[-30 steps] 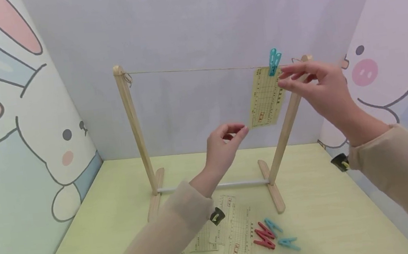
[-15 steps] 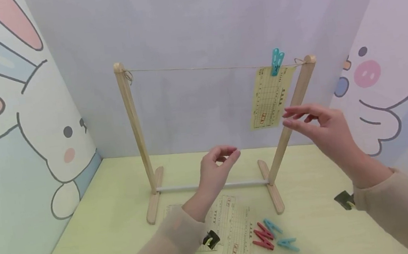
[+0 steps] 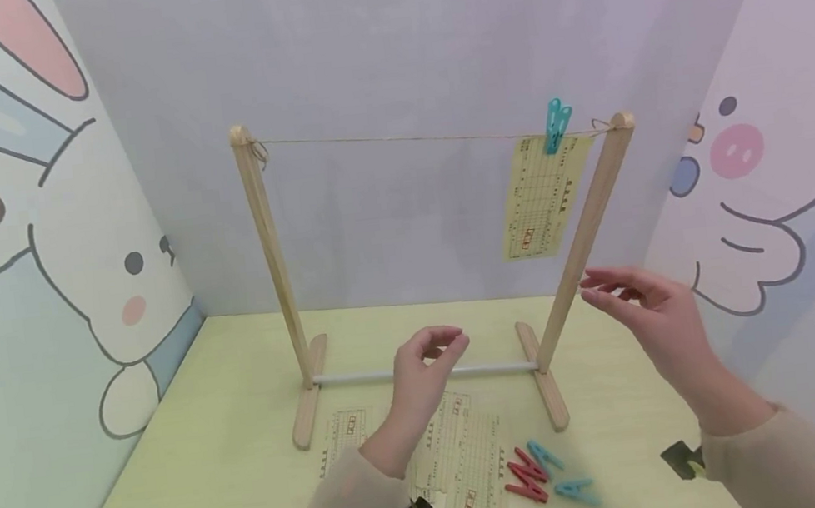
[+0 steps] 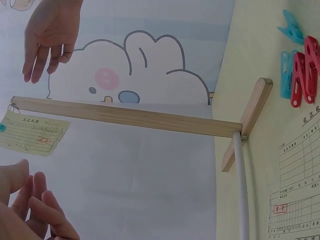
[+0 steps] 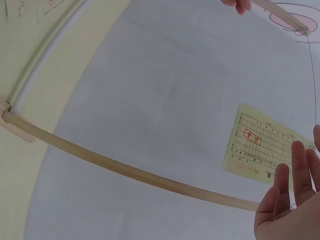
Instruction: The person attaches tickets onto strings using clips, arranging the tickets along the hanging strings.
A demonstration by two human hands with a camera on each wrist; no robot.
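A wooden rack point(image 3: 266, 245) with a string point(image 3: 402, 139) across its top stands on the table. A yellow printed slip point(image 3: 543, 197) hangs from the string at the right, held by a teal clothespin point(image 3: 555, 125). My left hand point(image 3: 424, 365) hovers over the rack's white lower bar point(image 3: 361, 376), fingers loosely curled, holding nothing. My right hand point(image 3: 643, 307) hovers beside the right post point(image 3: 586, 234), fingers relaxed and empty. The hung slip point(image 5: 262, 145) also shows in the right wrist view, the post point(image 4: 125, 116) in the left wrist view.
Several more slips point(image 3: 469, 465) lie flat on the table in front of the rack. Red clothespins point(image 3: 527, 479) and teal clothespins point(image 3: 573, 488) lie beside them at the right. Cartoon-printed walls point(image 3: 37, 246) close in the left, back and right sides.
Both hands have come down from the hung slip and the string. The right hand dropped from the clothespin to beside the post; the left lowered toward the bar.
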